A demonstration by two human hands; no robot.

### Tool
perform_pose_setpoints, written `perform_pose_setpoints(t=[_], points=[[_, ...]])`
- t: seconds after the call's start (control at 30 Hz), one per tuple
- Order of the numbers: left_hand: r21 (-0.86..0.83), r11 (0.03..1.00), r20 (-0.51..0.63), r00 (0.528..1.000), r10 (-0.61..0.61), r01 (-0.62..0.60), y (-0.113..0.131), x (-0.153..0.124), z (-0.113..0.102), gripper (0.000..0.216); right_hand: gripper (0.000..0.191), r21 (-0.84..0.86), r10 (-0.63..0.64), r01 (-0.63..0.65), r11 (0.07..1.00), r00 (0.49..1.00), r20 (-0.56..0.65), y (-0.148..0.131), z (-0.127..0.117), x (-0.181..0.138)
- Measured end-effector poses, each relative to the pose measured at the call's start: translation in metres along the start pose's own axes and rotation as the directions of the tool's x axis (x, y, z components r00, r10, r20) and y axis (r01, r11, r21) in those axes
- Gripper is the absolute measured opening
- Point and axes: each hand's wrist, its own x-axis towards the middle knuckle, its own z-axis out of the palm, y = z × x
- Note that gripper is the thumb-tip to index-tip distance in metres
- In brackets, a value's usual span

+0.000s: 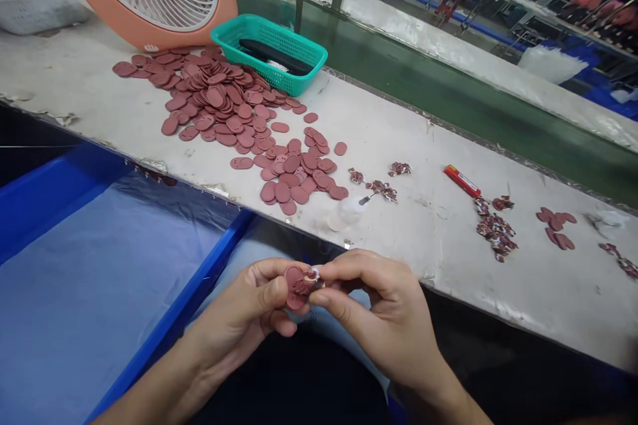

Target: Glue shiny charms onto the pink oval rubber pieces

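Between thumb and fingers, my left hand (259, 302) pinches a flat reddish-brown oval disc (294, 287). My right hand (383, 305) is closed on a small painted figurine (314, 277), brown with white and tan patches, pressed against the disc's right side. Both hands are held over my lap, just off the table's near edge. A pile of similar oval discs (214, 96) spreads over the table beyond my left hand. Small clusters of figurines (383, 190) lie beyond my right hand. Near them is a whitish, translucent bottle (343, 214) with a dark thin tip.
An orange fan (226, 6) and a green basket (319, 66) with a dark object stand at the back left. On the right lie a red box (461, 180), more figurines (496, 229) and several discs (555, 226). A blue bin (199, 292) lined with plastic sits below left. Behind runs a green belt (423, 89).
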Motion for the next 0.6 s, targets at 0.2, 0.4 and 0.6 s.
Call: perform_pose_setpoints(t=[0.2,0.4,0.6], points=[[-0.013,1.000,0.000,1.000,-0.010,0.010,0.0002,0.0008,0.0011,0.040,0.012,-0.080,-0.055,0.058,0.995,0.998,0.038,-0.0022,-0.0020,0.0010],[-0.020,1.000,-0.006,1.000,-0.019,0.018,0.0015,0.0009,0.0017,0.040,0.014,-0.111,-0.090,0.099,0.989,0.992,0.087,-0.0035,-0.0045,0.0020],[-0.012,0.999,-0.061,0.997,-0.041,0.040,0.0030,0.0008,0.0023,0.044,0.016,-0.153,-0.145,0.168,0.974,0.978,0.150,-0.0069,-0.0065,0.0025]])
